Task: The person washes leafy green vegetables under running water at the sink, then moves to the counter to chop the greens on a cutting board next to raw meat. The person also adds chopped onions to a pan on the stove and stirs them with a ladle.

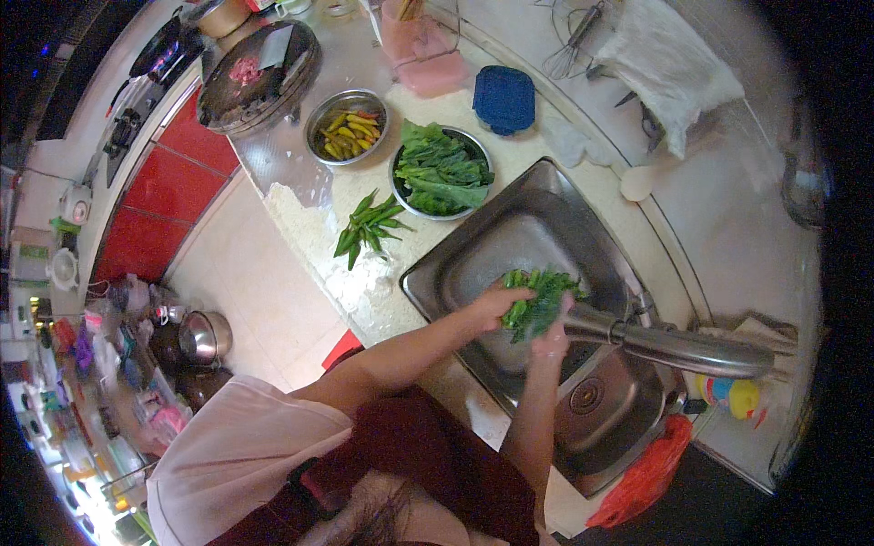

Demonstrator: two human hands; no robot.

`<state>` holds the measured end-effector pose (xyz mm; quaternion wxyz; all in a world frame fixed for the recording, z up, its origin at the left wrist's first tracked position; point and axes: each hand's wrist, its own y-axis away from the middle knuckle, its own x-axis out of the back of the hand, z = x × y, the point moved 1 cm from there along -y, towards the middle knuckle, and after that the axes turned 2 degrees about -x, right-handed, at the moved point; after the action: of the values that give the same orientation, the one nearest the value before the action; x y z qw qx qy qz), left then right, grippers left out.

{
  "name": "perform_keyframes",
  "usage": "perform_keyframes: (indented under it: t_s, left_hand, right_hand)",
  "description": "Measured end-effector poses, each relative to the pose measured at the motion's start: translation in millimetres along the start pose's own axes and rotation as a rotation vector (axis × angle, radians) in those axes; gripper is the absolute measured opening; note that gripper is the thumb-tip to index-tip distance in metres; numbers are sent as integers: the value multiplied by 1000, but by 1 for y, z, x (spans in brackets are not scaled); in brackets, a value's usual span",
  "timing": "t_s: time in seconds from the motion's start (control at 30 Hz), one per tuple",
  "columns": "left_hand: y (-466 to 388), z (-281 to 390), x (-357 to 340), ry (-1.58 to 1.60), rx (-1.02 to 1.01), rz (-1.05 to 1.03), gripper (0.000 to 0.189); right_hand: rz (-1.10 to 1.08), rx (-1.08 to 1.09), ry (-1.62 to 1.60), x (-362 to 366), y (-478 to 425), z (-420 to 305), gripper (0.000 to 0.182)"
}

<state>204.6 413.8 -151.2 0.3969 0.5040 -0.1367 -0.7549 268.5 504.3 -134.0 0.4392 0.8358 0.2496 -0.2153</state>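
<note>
Both my hands are over the larger basin of a stainless steel sink [471,266]. My left hand [502,306] grips a bunch of leafy green herbs [539,300] from its left side. On the other side my right hand [552,338] is closed around the same bunch, blurred. The end of a thick metal faucet [683,347] is right beside the herbs and my right hand. Beyond the basin's far left rim, a steel bowl [395,184] of large green leaves [440,167] sits on the counter.
Green chili peppers [369,225] lie on the wet counter near a bowl of yellowish peppers [351,135]. A cleaver [276,46] and minced meat [244,70] rest on a round chopping board [225,102]. A blue-lidded container [504,99] stands behind; a red plastic bag [645,471] hangs by the smaller basin.
</note>
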Motion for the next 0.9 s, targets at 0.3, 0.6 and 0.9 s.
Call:
perform_keyframes:
  t_s: [0.3,0.6,0.9]
  left_hand:
    - [-15,-25,3,-280,-229,0,33]
    - [-6,-10,13,220,70,-57,32]
    - [-6,-15,5,84,93,-198,37]
  right_hand:
    - [126,202,389,22,-36,10,50]
    - [-30,144,330,1,14,4,36]
    - [44,87,6,36,-9,-11,42]
